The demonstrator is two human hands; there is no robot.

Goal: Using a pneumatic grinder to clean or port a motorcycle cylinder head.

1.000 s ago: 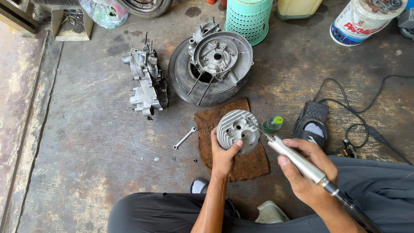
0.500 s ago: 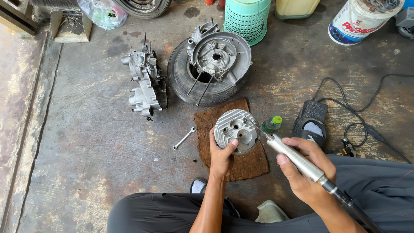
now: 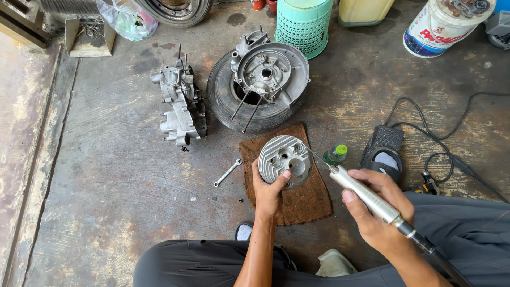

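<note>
Left hand: my left hand (image 3: 269,192) grips the round finned grey metal cylinder head (image 3: 285,160) from below, thumb on its face, holding it tilted above the brown fibre mat (image 3: 303,199).
Right hand: my right hand (image 3: 374,208) is closed around the slim silver pen-shaped grinder handpiece (image 3: 366,195); I see its thin bit reaching the head's right edge.
Just beside: a small green-capped bottle (image 3: 336,154) and a black foot pedal (image 3: 383,151) with its cable lie right of the mat; a small silver spanner (image 3: 227,172) lies left of it.
Farther out: a black tyre carrying a grey engine casing (image 3: 265,74), another grey casing half (image 3: 178,106) to its left, and a green plastic basket (image 3: 303,21) behind.
</note>
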